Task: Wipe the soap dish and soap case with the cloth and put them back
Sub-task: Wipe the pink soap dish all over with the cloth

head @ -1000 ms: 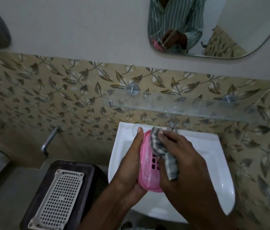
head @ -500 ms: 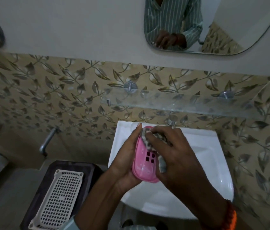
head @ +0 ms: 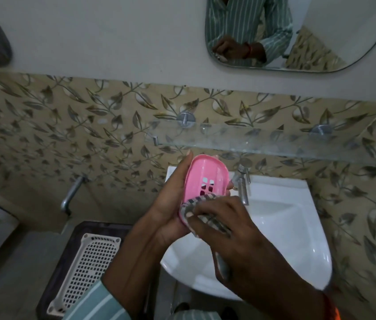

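Pink plastic soap dish [head: 206,179] gripped upright over the sink [head: 281,227] by the left hand [head: 170,204], right hand [head: 235,229] fingers pinching the checked cloth [head: 196,204] against its lower end; wiping apparently underway, next calling for strokes over the slotted face.

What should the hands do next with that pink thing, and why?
Probably slide the checked cloth up toward the slots: the right hand presses it on only the near end of the pink soap dish that the left hand holds; the far part lies bare.
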A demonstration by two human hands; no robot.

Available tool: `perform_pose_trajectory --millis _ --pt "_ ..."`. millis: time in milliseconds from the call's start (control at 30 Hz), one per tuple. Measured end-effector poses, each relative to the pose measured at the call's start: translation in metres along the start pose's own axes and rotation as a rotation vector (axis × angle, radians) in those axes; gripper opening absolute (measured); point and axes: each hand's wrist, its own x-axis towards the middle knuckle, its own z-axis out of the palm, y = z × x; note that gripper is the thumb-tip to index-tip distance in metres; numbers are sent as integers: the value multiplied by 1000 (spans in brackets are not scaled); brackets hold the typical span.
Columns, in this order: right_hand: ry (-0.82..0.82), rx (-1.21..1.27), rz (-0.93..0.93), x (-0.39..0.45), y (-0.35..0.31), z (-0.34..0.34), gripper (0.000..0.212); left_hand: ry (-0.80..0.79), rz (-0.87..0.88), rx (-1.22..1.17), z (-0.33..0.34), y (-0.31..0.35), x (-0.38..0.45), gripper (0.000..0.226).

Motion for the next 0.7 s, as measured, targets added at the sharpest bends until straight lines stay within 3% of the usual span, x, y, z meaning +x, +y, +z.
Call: perform_pose_trajectory --millis 67,167,233,367,433,500,567,700 --pt "-17 -74 -72 4 10 -7 53 -8 -23 -9 0 -6 -3 79" --pt "56 -168 81 27 33 -20 50 -73 -22 -22 3 -17 -5 60" --pt "76 -127 112 31 27 -19 54 -106 -13 -25 3 -12 -7 59" --pt "48 -24 -116 -2 -8 3 35 0 -97 28 -6 -4 -15 82" --pt "36 -98 -171 3 4 -6 31 17 -100 54 -6 -9 -20 75" --pt "75 -168 -54 17 24 -18 34 -43 -77 28 -7 -14 -21 58" --pt "100 -148 10 24 27 -22 35 -61 -63 23 -6 -11 -23 55" --pt "0 -57 -242 -7 -10 3 25 -7 -116 88 -7 -5 -28 74"
